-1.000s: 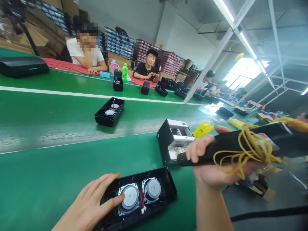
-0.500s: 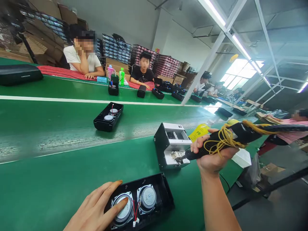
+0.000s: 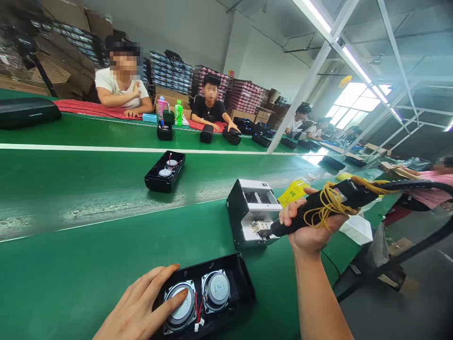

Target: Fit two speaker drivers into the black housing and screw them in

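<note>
My left hand rests on a black speaker housing, its thumb across the left of two round speaker drivers and its other fingers along the far rim. Red wires with white connectors lie between the drivers. In my right hand is a black electric screwdriver wound with yellow cord, my fingers wrapped round its body. The tip of the screwdriver meets the metal outlet of a black and white screw feeder, just beyond the housing.
Another open speaker housing lies on the green conveyor belt. Behind the feeder lies a yellow bottle. Co-workers sit across the line, one with a hand on a black housing. A dark cable hangs at right.
The housing on the belt has shifted slightly right. A co-worker across has reached out to a black housing; another has lowered a hand from the head. My hands stay nearly still.
</note>
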Demonstrator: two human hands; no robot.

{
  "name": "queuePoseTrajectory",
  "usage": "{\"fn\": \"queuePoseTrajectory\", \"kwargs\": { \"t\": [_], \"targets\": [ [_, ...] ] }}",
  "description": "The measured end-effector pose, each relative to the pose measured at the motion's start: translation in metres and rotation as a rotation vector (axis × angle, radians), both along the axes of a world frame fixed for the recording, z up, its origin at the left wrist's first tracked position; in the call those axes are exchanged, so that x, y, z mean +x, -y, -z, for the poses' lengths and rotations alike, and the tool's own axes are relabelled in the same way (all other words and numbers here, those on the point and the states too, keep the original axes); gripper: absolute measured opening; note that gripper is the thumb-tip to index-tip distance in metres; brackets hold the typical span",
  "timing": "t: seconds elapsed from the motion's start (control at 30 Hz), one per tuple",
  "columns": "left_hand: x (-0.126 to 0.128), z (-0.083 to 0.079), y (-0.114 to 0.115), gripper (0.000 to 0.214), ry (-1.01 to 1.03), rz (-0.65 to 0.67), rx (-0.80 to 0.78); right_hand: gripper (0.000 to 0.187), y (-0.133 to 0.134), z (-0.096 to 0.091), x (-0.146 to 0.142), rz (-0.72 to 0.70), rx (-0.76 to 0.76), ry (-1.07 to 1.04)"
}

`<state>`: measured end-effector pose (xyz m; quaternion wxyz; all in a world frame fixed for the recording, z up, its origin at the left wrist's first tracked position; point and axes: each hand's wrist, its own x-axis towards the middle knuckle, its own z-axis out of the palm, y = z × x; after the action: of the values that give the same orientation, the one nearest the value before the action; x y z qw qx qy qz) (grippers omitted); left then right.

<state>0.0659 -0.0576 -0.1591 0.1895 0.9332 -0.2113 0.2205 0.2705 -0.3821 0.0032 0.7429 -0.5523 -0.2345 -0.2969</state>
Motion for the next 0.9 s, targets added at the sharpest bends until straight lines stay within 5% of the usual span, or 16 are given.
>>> {"fn": "queuePoseTrajectory", "kwargs": {
  "t": [0.33, 0.6, 0.77, 0.9],
  "targets": [
    [-0.002, -0.036, 0.001, 0.072, -0.023, 0.053, 0.107, 0.074, 0.003, -0.007, -0.026, -0.07, -0.004, 0.004],
    [-0.005, -0.051, 0.008, 0.069, -0.083, 0.042, 0.04, 0.059, -0.031, -0.041, -0.07, -0.163, 0.031, -0.046],
    [-0.006, -0.063, 0.008, 0.064, -0.159, 0.063, 0.051, 0.04, -0.061, -0.031, -0.094, -0.464, 0.117, -0.142],
    [-0.006, -0.067, 0.009, 0.065, -0.22, 0.074, 0.037, 0.046, -0.068, -0.008, -0.1, -0.687, 0.112, -0.179]
  ]
}}
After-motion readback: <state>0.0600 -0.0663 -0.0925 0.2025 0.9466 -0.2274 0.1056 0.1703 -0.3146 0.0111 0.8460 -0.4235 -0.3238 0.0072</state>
